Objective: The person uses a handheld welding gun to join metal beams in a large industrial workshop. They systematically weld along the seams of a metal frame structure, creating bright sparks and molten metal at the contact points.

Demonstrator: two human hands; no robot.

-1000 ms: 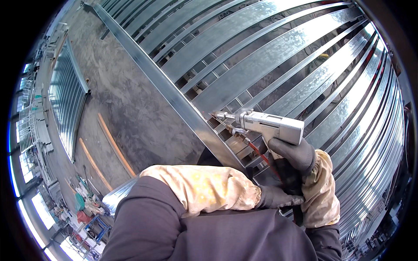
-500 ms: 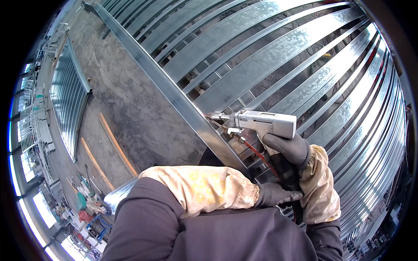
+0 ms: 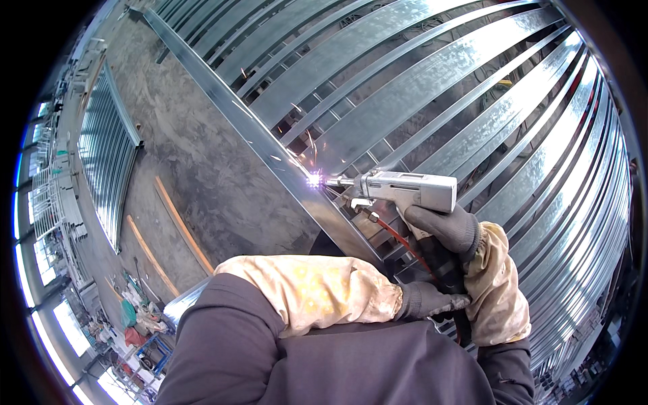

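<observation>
My gloved right hand (image 3: 451, 231) is wrapped round the grip of a silver handheld welding gun (image 3: 415, 190). Its nozzle points left and meets the long edge rail (image 3: 233, 111) of a galvanized steel frame, close to the end of a wide slat (image 3: 351, 138). A bright violet-white weld spot (image 3: 314, 179) glows at the tip, and sparks fly up and along the rail. Lower down, my gloved left hand (image 3: 428, 301) is closed around the thick black cable sleeve (image 3: 445, 266) below the gun's grip. A thin red hose (image 3: 395, 231) runs beneath the gun.
Many parallel steel slats (image 3: 466, 128) spread out to the right. A second slatted metal panel (image 3: 108, 155) lies on the grey floor (image 3: 223, 182) at left, near two orange-brown strips (image 3: 179, 223). Cluttered gear and a blue metal frame (image 3: 158, 354) stand at lower left.
A bright weld spot and flying sparks have appeared at the nozzle tip. The gun has shifted very slightly left; both hands keep their hold.
</observation>
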